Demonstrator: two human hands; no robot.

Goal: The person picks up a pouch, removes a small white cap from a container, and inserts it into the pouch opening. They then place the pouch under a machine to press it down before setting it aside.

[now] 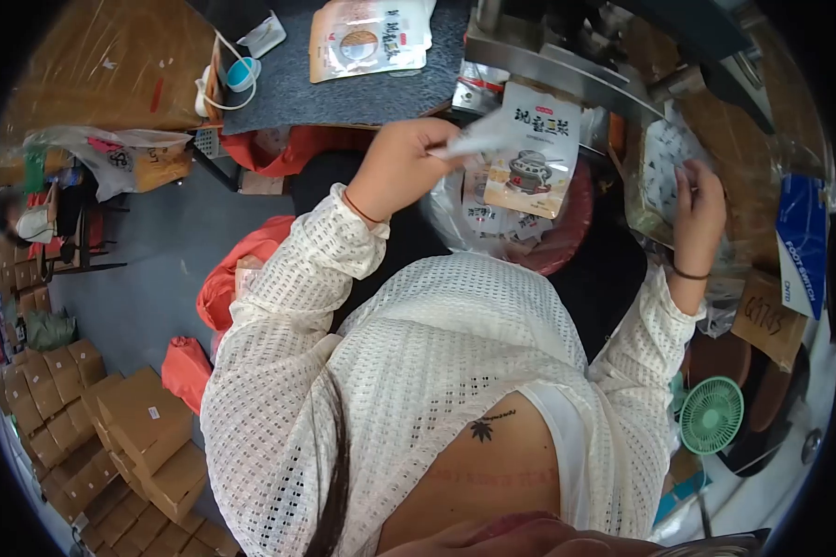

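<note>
My left hand (404, 167) is closed in a pinch on a pale, flat pouch (478, 139), blurred by motion. Just right of that, a printed white and beige pouch (529, 158) hangs upright below the metal edge of a machine (567, 60). Under it a red basin (578, 218) lined with clear plastic holds several more printed pouches (492, 218). My right hand (699, 209) is at a box of small white printed packets (661, 167), thumb and fingers slightly apart; no packet shows between them.
A stack of printed pouches (372, 39) lies on the dark worktop (288, 104) at the upper left. Red bags (241, 265) stand by my left side. Cardboard boxes (153, 418) are piled at lower left. A green fan (712, 415) and a blue box (799, 246) are at right.
</note>
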